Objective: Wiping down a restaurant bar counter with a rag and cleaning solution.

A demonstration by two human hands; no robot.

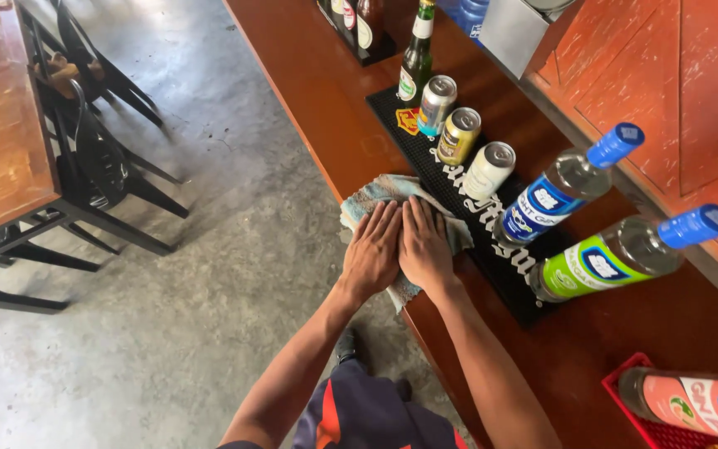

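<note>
Left hand: the left hand [373, 251] lies flat, fingers stretched out, palm pressed down on a pale folded cloth [392, 193]; it grips nothing.
Right hand: the right hand [424, 244] lies flat too, touching the left one side by side, on the same cloth.
Cloth: on the near edge of the red-brown wooden bench [326, 83], partly overlapping the black rubber bar mat [504, 254].
On the mat: three drink cans [464, 135] in a row, a green glass bottle [416, 58] beyond them, then two clear bottles with blue caps [565, 187].
Corner: a red crate [629, 397] holding a bottle with a pink label.
Floor: grey concrete, with a dark metal-legged table [2, 141] well apart.
</note>
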